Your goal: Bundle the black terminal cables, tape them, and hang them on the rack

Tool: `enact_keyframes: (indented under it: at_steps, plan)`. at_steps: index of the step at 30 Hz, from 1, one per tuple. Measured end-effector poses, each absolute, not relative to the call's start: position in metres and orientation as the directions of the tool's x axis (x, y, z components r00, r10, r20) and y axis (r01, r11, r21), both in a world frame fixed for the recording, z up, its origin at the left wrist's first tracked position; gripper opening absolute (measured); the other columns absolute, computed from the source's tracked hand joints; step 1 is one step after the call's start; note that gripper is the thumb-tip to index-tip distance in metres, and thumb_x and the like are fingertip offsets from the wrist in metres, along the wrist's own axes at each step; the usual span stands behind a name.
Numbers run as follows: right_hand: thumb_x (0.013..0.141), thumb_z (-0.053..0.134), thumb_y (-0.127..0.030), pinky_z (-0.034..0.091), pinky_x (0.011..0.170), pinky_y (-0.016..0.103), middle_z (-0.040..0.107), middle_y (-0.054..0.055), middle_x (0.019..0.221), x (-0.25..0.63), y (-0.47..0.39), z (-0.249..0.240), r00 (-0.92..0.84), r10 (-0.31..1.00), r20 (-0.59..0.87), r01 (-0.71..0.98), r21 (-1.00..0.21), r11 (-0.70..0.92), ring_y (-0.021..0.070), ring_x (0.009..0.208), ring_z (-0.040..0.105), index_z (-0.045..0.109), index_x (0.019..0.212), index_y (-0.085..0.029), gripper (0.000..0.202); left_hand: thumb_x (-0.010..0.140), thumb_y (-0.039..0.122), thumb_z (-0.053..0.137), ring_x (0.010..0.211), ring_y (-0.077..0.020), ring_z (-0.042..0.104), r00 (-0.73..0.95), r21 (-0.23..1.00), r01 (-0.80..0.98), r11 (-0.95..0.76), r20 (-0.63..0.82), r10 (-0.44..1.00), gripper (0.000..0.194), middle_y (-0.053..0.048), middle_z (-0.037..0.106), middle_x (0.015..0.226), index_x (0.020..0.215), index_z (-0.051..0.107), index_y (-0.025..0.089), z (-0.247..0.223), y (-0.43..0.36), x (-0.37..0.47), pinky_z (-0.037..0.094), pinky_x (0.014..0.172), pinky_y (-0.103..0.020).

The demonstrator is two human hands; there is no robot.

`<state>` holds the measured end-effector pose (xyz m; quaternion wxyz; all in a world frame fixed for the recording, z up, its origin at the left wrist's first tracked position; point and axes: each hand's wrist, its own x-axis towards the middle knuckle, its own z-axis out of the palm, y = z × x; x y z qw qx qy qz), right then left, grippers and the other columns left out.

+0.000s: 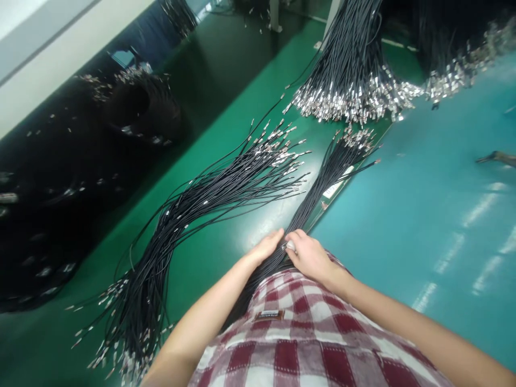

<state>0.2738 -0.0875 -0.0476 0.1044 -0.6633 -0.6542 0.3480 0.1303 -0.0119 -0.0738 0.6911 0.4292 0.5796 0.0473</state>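
A narrow bundle of black cables [308, 201] with bare metal terminals at its far end lies along the edge of the green tabletop, running back under my forearm. My left hand [269, 245] is closed around the bundle's left side, close to my body. On the other side, my right hand [312, 255] has its fingers curled in against the same cables. A small white piece [291, 245] shows between the right thumb and fingers; what it is I cannot make out. Both palms and the cables beneath them are hidden.
Left of my hands, a looser bundle of black cables [177, 215] sprawls across the green tabletop [217, 252]. A thick cable bunch [346, 70] with shiny terminals sits at the back, beside another [455, 75]. Dark cable coils [137, 107] fill the left. Blue-green floor [403, 226] lies right.
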Motion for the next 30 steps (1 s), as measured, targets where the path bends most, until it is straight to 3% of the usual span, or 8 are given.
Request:
enact_keyframes:
  at_steps: [3,7,10,14,19,25,27,30]
  plan:
    - [0.091,0.048,-0.016,0.048,0.086,0.037,0.059,0.014,0.103,0.271,-0.1,-0.042,-0.065,0.952,-0.298,0.812,-0.57,-0.123,0.0265,0.094,0.06,0.057,0.103,-0.014,0.015,0.088,0.07,0.043,0.047,-0.0153,0.054,0.393,0.451,0.434,0.78,-0.874,0.287,0.059,-0.002,0.059,0.051,0.065,0.06,0.017,-0.088,-0.024,0.146,0.044,0.051,-0.028]
    - [0.097,0.04,-0.021,0.048,0.088,0.039,0.061,0.013,0.103,0.281,-0.124,-0.051,-0.072,0.962,-0.263,0.764,-0.635,-0.116,0.026,0.098,0.058,0.055,0.106,-0.015,0.018,0.081,0.08,0.042,0.036,-0.0124,0.048,0.449,0.451,0.362,0.816,-0.851,0.271,0.069,-0.001,0.056,0.046,0.066,0.059,0.015,-0.095,-0.027,0.149,0.038,0.041,-0.025]
    - [0.098,0.041,-0.021,0.046,0.092,0.038,0.062,0.01,0.108,0.299,-0.134,-0.065,-0.219,0.955,-0.2,0.737,-0.676,0.028,0.0244,0.102,0.056,0.055,0.117,-0.018,0.024,0.072,0.078,0.058,0.036,-0.0111,0.048,0.496,0.477,0.352,0.805,-0.825,0.272,0.065,0.0,0.057,0.048,0.072,0.061,0.013,-0.096,-0.022,0.144,0.037,0.04,-0.024]
    - [0.097,0.042,-0.02,0.046,0.092,0.037,0.063,0.01,0.105,0.306,-0.13,-0.068,-0.271,0.937,-0.219,0.818,-0.565,0.104,0.025,0.1,0.056,0.057,0.124,-0.019,0.031,0.056,0.058,0.085,0.039,-0.0077,0.048,0.595,0.539,0.358,0.763,-0.761,0.258,0.054,0.004,0.055,0.05,0.072,0.057,0.015,-0.097,-0.019,0.138,0.034,0.04,-0.02]
    - [0.093,0.046,-0.02,0.047,0.081,0.032,0.066,0.013,0.099,0.284,-0.101,-0.044,-0.134,0.915,-0.381,0.919,-0.394,-0.029,0.0255,0.094,0.062,0.064,0.116,-0.016,0.03,0.059,0.061,0.081,0.038,-0.0057,0.045,0.597,0.576,0.314,0.754,-0.738,0.315,0.055,0.004,0.053,0.049,0.071,0.054,0.014,-0.101,-0.024,0.138,0.032,0.039,-0.019]
    - [0.08,0.057,-0.01,0.046,0.075,0.034,0.069,0.017,0.09,0.29,-0.1,-0.04,-0.267,0.786,-0.557,0.925,-0.376,0.048,0.029,0.088,0.066,0.07,0.085,-0.014,0.015,0.065,0.062,0.076,0.036,-0.005,0.041,0.591,0.591,0.308,0.745,-0.733,0.337,0.053,0.006,0.048,0.046,0.076,0.056,0.014,-0.087,-0.009,0.126,0.03,0.038,-0.018]
    - [0.081,0.056,-0.013,0.046,0.073,0.035,0.069,0.015,0.088,0.305,-0.106,-0.038,-0.25,0.806,-0.537,0.904,-0.427,-0.004,0.0276,0.083,0.066,0.068,0.084,-0.015,0.013,0.07,0.06,0.073,0.037,-0.0057,0.042,0.579,0.609,0.331,0.721,-0.734,0.355,0.049,0.007,0.048,0.048,0.079,0.056,0.014,-0.081,0.003,0.117,0.031,0.04,-0.019]
    - [0.09,0.047,-0.027,0.045,0.072,0.033,0.067,0.01,0.086,0.328,-0.099,-0.027,-0.191,0.861,-0.472,0.578,-0.763,-0.29,0.0219,0.077,0.062,0.063,0.087,-0.018,0.019,0.079,0.044,0.066,0.039,-0.0077,0.046,0.502,0.669,0.517,0.534,-0.742,0.445,0.032,0.005,0.05,0.051,0.074,0.051,0.016,-0.076,0.014,0.108,0.034,0.042,-0.02]
